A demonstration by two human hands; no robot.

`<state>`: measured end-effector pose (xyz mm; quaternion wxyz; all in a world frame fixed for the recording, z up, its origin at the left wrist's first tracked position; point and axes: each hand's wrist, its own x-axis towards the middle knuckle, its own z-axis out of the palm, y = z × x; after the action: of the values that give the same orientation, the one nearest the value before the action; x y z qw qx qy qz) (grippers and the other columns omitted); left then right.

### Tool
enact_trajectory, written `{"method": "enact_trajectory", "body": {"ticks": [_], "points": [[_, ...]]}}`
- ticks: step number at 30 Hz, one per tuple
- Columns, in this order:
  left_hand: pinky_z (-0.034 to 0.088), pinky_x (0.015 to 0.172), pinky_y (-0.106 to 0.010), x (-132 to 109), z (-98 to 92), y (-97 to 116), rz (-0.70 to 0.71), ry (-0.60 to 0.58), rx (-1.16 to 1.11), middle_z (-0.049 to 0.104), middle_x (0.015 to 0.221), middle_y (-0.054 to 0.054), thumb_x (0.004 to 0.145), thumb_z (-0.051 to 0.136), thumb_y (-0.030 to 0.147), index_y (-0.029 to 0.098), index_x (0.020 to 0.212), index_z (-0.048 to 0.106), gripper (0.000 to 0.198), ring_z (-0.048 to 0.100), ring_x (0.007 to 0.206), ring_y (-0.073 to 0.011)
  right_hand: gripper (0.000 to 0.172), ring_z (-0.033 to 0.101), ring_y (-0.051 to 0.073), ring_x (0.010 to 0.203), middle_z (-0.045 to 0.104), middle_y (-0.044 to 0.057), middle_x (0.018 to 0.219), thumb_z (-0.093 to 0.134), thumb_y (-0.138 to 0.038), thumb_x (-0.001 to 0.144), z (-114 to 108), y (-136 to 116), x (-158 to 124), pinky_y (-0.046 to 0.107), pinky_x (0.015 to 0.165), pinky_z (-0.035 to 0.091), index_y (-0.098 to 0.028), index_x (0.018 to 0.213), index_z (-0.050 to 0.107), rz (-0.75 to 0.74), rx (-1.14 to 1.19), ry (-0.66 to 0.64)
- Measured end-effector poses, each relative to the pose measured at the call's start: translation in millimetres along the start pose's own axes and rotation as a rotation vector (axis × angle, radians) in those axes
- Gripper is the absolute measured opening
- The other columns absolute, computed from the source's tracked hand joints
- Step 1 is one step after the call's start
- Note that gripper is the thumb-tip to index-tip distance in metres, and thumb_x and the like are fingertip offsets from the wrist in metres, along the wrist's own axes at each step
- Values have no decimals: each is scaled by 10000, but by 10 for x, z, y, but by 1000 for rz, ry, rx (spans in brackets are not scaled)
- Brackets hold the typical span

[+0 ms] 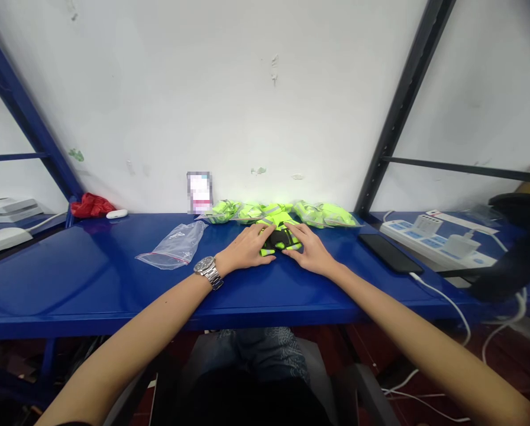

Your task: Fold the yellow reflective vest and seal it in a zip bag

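Note:
A small folded neon-yellow and black garment (279,238) lies on the blue table (91,278) in front of me. My left hand (246,249), with a metal watch on its wrist, rests flat on the garment's left side, fingers stretched out. On the garment's right side lies my right hand (308,248), also flat with its fingers extended. Both hands press down on the fabric and grasp nothing.
Several bagged neon-yellow items (287,213) lie along the wall behind the garment. An empty clear zip bag (174,245) sits to the left. A black phone (389,252) with a cable and a white power strip (433,239) are at the right. A red cloth (91,205) lies far left.

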<state>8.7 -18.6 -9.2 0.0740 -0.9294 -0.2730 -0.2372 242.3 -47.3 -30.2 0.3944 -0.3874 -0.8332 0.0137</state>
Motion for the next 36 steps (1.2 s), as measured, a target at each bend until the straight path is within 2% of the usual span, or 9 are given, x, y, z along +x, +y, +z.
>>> {"method": "enact_trajectory", "body": {"ticks": [4, 7, 10, 13, 18, 23, 28, 33, 36], "points": [[436, 985, -480, 14, 23, 39, 20, 46, 161, 479, 1333, -194, 839, 640, 362, 161, 1404, 364, 660, 509, 1189, -337, 584, 600, 294, 1105, 612, 130, 1221, 607, -405, 883, 14, 25, 16, 478, 959, 499, -226, 1423, 475, 58, 39, 58], [419, 959, -464, 33, 24, 77, 33, 20, 256, 520, 1281, -188, 829, 609, 317, 129, 1364, 412, 601, 511, 1152, -345, 523, 627, 282, 1052, 650, 122, 1162, 591, -416, 893, 27, 38, 36, 460, 942, 512, -201, 1367, 535, 108, 69, 84], [412, 926, -469, 52, 11, 109, 32, -8, 309, 546, 1250, -199, 811, 594, 296, 86, 1335, 446, 584, 511, 1121, -362, 472, 627, 275, 1058, 654, 122, 1134, 579, -414, 902, 23, 29, 42, 454, 960, 504, -186, 1315, 572, 96, 65, 74], [412, 912, -469, 58, 0, 116, 18, -16, 306, 550, 1243, -200, 800, 606, 304, 90, 1320, 462, 581, 516, 1096, -359, 495, 588, 276, 1141, 604, 130, 1210, 575, -432, 903, 20, 15, 26, 464, 1008, 477, -208, 1343, 538, 45, 43, 20], [435, 924, -454, 66, 21, 84, 25, 34, 240, 546, 1217, -184, 813, 618, 336, 109, 1294, 474, 551, 524, 1073, -332, 702, 425, 335, 1330, 417, 174, 1402, 663, -454, 823, 38, 2, 21, 517, 1082, 408, -206, 1435, 424, -11, -108, -40], [436, 981, -435, 83, 48, 60, 18, 152, 139, 533, 1215, -196, 849, 553, 295, 77, 1258, 493, 468, 507, 1129, -316, 530, 462, 311, 1290, 466, 158, 1364, 554, -301, 894, 25, -23, 87, 506, 1084, 409, -214, 1406, 447, -96, -190, -5], [432, 976, -450, 68, 30, 143, -12, 98, 169, 531, 1253, -180, 854, 533, 287, 103, 1297, 473, 484, 512, 1120, -310, 486, 502, 321, 1202, 521, 152, 1253, 579, -245, 866, 20, -21, 101, 520, 1001, 476, -211, 1346, 507, -125, -194, 22], [422, 967, -471, 82, 27, 253, -101, 70, 221, 518, 1292, -181, 877, 519, 359, 107, 1348, 434, 541, 497, 1146, -332, 514, 485, 321, 1212, 507, 163, 1250, 581, -186, 834, 17, -7, 108, 512, 1009, 477, -183, 1343, 511, -166, -204, 19], [441, 925, -448, 111, 10, 258, -126, 22, 235, 538, 1254, -174, 875, 517, 313, 106, 1364, 427, 538, 518, 1097, -320, 491, 493, 322, 1214, 508, 159, 1265, 580, -198, 839, -5, -11, 131, 517, 1016, 471, -195, 1327, 521, -175, -219, 37]]}}
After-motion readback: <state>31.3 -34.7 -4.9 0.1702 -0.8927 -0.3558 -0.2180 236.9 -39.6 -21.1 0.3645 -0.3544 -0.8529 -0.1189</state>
